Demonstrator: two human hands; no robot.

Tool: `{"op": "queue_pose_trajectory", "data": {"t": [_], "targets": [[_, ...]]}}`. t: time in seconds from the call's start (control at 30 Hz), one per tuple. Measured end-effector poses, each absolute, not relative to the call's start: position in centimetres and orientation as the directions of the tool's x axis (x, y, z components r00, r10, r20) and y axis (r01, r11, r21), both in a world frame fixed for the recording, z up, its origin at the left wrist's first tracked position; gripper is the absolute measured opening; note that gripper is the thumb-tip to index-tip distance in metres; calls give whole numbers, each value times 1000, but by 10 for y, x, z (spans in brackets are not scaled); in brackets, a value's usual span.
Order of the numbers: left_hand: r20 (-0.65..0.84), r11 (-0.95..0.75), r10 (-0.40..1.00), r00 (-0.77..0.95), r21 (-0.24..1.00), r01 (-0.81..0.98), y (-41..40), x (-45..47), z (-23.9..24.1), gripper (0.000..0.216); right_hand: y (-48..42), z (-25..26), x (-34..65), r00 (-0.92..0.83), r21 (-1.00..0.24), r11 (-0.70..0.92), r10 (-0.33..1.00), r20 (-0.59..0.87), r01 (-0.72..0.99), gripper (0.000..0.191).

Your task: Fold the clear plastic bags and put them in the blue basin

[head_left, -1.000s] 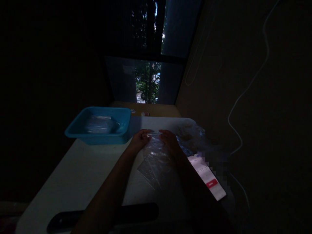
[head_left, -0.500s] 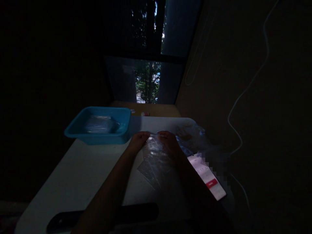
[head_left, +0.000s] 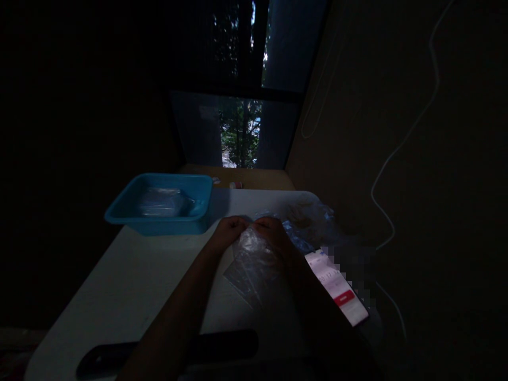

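Note:
A clear plastic bag (head_left: 254, 259) hangs from my two hands over the white table (head_left: 166, 270), its lower part lying on the tabletop. My left hand (head_left: 230, 230) is closed on the bag's top edge from the left. Close beside it, my right hand (head_left: 272, 232) pinches the same edge from the right, with the fingertips of both hands nearly meeting. Dim light hides the exact finger positions. More crumpled clear plastic (head_left: 309, 217) lies just past my right hand.
A blue basin (head_left: 159, 227) at the back left holds a clear plastic-wrapped bundle (head_left: 161, 202). A lit phone (head_left: 337, 286) lies right of my right forearm. A black handle-like bar (head_left: 226, 344) crosses the near edge. A white cable (head_left: 383, 169) runs down the right wall.
My hands have come slightly closer together and a little lower, and the top of the bag is more bunched between them. The basin and phone stay in place.

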State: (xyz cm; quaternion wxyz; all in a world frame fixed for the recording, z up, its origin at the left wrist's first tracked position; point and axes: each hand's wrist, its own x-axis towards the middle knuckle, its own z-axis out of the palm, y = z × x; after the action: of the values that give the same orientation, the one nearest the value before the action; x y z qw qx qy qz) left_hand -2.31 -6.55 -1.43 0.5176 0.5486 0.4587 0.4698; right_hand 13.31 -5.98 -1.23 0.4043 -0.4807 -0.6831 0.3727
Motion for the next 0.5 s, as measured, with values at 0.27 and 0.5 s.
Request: {"op": "queue_pose_trajectory", "data": {"t": [0.27,0.5], "targets": [[55,-76,982,181,991,111,-67,-22,-13,14,-61,-10,130,-205,-888,251,962,182,386,15],[73,-74,994,80,997,17,-65,-23,-13,13,-61,-10,131,-184,-890,232,968,172,393,18]]}}
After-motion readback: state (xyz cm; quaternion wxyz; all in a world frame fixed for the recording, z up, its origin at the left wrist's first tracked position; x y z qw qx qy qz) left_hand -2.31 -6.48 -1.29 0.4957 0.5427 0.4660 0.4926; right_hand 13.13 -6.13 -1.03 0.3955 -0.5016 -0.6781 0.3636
